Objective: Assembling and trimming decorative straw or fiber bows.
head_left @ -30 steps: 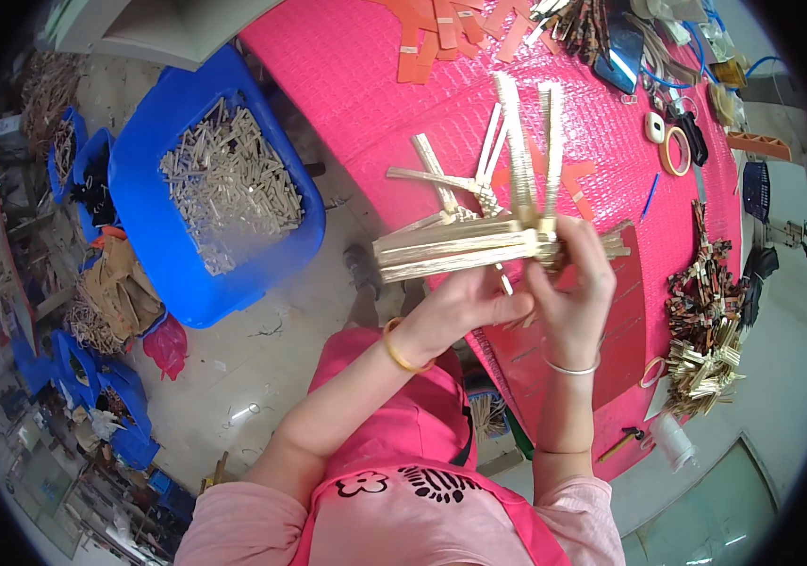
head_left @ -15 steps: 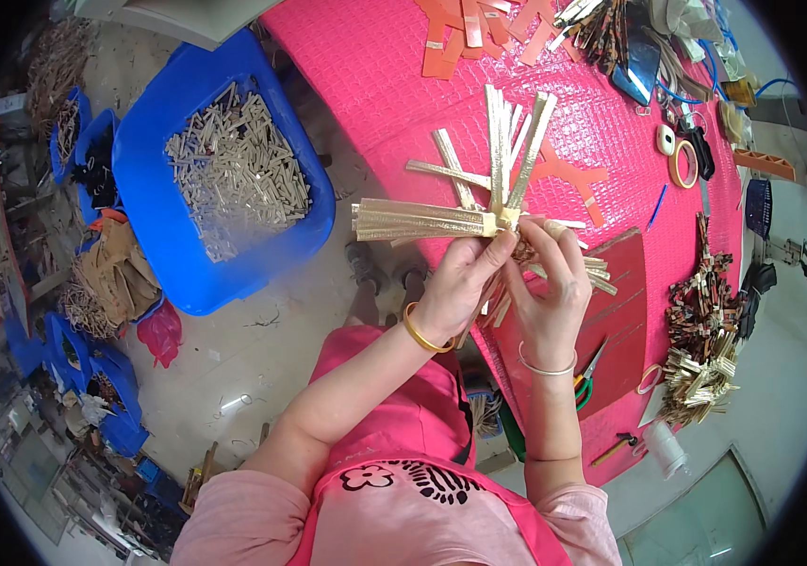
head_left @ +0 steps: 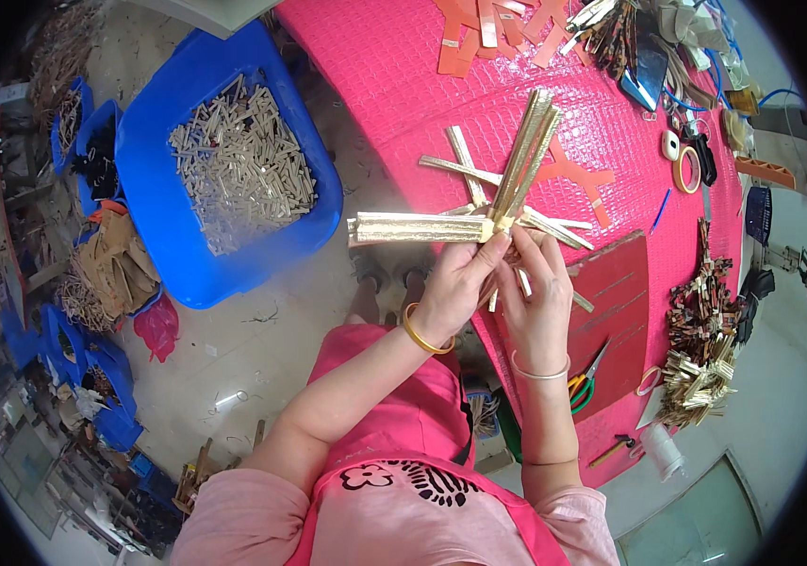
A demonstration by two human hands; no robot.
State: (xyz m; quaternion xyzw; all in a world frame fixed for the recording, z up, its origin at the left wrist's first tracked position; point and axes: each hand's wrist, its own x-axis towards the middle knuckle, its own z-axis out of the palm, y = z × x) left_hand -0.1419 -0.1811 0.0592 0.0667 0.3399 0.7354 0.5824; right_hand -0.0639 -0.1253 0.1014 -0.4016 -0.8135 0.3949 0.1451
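Both hands, left hand [head_left: 455, 283] and right hand [head_left: 537, 297], pinch the gold strip bundle [head_left: 479, 222] above the pink table [head_left: 403, 85] edge; the upright strips have tilted rightward since before.

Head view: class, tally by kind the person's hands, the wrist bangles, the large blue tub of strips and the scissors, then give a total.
Hands: 2, left hand and right hand, both gripping the gold strip bundle
Bangles: 2, gold bangle and pale bangle
Large blue tub: 1
Scissors: 1
Total: 6
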